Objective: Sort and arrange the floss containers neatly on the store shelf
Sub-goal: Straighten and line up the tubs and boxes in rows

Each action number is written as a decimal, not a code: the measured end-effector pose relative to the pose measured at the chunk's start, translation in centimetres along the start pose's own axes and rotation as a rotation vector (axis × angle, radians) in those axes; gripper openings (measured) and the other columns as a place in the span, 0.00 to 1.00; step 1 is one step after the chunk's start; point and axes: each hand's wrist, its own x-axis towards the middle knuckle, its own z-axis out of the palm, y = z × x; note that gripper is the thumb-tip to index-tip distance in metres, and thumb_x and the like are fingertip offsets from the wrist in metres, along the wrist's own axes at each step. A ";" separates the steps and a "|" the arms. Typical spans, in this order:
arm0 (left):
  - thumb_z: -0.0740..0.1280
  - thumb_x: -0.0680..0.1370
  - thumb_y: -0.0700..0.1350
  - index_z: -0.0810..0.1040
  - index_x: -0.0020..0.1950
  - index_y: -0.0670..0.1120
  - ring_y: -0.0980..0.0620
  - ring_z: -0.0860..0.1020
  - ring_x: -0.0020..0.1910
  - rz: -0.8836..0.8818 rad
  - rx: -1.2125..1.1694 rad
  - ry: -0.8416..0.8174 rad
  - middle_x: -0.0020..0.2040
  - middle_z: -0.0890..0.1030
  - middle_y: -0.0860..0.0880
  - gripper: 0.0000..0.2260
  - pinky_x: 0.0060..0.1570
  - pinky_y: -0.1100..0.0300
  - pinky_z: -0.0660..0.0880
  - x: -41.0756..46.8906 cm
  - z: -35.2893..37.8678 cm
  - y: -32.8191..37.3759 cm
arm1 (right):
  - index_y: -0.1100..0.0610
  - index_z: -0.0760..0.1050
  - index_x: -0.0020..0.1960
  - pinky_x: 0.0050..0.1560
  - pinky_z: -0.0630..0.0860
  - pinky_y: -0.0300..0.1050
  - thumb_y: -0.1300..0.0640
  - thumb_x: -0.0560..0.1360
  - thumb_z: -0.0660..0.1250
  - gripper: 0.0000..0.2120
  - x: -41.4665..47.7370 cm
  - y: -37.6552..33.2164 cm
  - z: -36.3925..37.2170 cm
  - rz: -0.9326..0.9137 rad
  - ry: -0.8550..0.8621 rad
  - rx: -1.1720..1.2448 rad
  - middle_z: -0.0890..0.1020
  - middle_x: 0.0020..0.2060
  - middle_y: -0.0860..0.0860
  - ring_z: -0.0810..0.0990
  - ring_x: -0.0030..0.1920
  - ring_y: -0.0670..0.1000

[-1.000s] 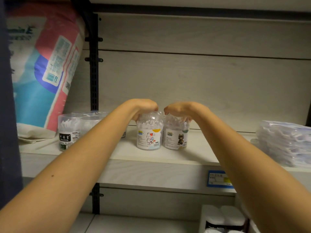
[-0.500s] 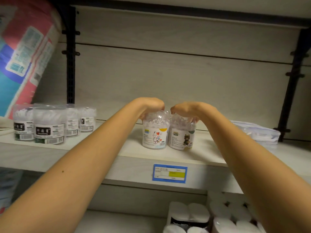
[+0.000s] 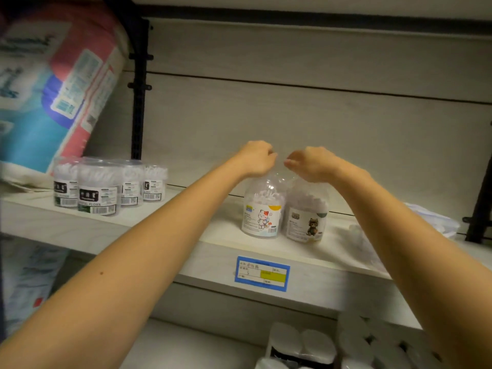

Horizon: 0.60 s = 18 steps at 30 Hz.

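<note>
Pale shelf [image 3: 218, 235], left hand [image 3: 255, 159] curled over white-cat floss tub [image 3: 262, 219], right hand [image 3: 311, 164] over brown-cat tub [image 3: 306, 223]

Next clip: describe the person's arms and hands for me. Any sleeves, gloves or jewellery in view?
Both arms are bare right to the frame edge: no sleeve shows on the left forearm or the right forearm. The left hand and right hand are ungloved, with no watch, bracelet or ring visible. One small dark spot marks the left forearm.

Pale shelf [image 3: 332, 251], floss tubs [image 3: 98, 193], cartoon jars [image 3: 262, 217]
</note>
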 end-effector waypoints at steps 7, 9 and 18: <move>0.68 0.73 0.46 0.81 0.40 0.49 0.56 0.72 0.31 0.229 0.010 0.319 0.30 0.75 0.55 0.03 0.41 0.59 0.73 -7.7 -5.7 -5.3 | 0.52 0.81 0.43 0.46 0.78 0.40 0.58 0.72 0.68 0.04 -6.0 -4.1 0.1 -0.222 0.252 0.373 0.82 0.34 0.45 0.82 0.39 0.45; 0.70 0.72 0.46 0.81 0.38 0.50 0.58 0.70 0.27 0.224 0.012 0.283 0.28 0.75 0.55 0.03 0.35 0.63 0.69 -9.8 -7.1 -7.7 | 0.51 0.80 0.42 0.40 0.77 0.34 0.58 0.72 0.69 0.04 -6.9 -5.8 1.1 -0.237 0.182 0.417 0.83 0.34 0.45 0.82 0.37 0.42; 0.71 0.72 0.44 0.82 0.40 0.47 0.55 0.77 0.36 0.216 -0.031 0.253 0.37 0.82 0.50 0.02 0.39 0.66 0.73 -14.4 -15.5 -19.3 | 0.49 0.79 0.41 0.39 0.74 0.31 0.56 0.72 0.70 0.02 -4.3 -19.0 5.2 -0.279 0.187 0.474 0.82 0.32 0.42 0.81 0.35 0.41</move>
